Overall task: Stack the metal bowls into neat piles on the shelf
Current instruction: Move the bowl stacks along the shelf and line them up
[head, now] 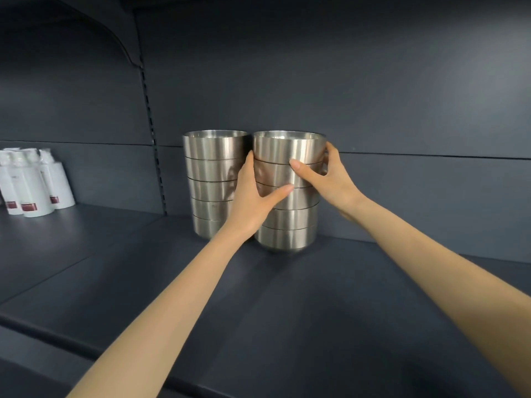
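We grip the right pile [284, 147], far on the shelf [258, 297] just beside the left pile [212, 168], between left hand [253, 193] and right hand [330, 176], thumbs across its front; an uneven squeeze could skew its top or jolt its neighbour

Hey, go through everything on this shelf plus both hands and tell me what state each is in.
Left pile: five bowls nested, upright on the shelf.
Right pile: five bowls nested, upright, held from both sides.
Left hand: grips the right pile, thumb across its front.
Right hand: grips the right pile from its right side.
White bottles: upright, grouped at far left, untouched.
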`<state>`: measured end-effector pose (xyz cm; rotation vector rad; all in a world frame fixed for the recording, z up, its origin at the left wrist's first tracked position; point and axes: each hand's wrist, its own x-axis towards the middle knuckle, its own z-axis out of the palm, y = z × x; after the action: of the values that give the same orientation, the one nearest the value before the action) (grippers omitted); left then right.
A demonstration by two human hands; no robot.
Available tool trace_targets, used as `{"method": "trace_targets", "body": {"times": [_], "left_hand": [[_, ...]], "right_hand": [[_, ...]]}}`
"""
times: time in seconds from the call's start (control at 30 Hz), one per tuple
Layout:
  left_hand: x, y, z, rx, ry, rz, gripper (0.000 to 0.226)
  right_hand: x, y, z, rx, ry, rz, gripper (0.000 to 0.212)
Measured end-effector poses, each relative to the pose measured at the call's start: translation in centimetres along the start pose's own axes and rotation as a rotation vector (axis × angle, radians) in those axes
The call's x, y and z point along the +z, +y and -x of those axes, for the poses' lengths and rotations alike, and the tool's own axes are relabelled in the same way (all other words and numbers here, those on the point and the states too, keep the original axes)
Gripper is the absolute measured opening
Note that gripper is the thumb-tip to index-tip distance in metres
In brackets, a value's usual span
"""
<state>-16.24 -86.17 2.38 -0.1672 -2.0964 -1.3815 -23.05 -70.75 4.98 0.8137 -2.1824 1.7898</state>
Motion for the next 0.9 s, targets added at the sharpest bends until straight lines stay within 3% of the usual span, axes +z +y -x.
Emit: {"method": "trace_targets", "body": {"times": [0.33, 0.47, 0.53, 0.63, 0.73, 0.9], "left_hand": [[0.0, -1.6, -0.2, 0.037, 0.002, -0.020, 0.102], [0.0, -1.4, 0.6, 0.085, -0.016, -0.088, 0.091], [-0.6, -1.1, 1.6, 0.201, 0.045, -0.183, 0.077], [-3.0, -1.6, 2.1, 0.385, 0.283, -0.314, 0.069], [-6.0, -3.2, 0.9, 0.276, 0.365, -0.369, 0.080], [-8.5, -6.2, 0.2, -0.018, 0.059, -0.208, 0.106]], "right_hand": [[0.3, -0.7, 0.2, 0.020, 0.052, 0.071, 0.113], [0.5, -1.0, 1.0, 0.006, 0.057, 0.061, 0.117], [0.7, -1.2, 1.8, 0.003, 0.067, 0.077, 0.120], [1.3, -1.0, 3.7, -0.074, 0.071, 0.168, 0.112], [2.6, -0.2, 5.3, -0.153, 0.003, 0.323, 0.119], [4.9, 2.4, 5.8, -0.113, -0.012, 0.449, 0.133]]}}
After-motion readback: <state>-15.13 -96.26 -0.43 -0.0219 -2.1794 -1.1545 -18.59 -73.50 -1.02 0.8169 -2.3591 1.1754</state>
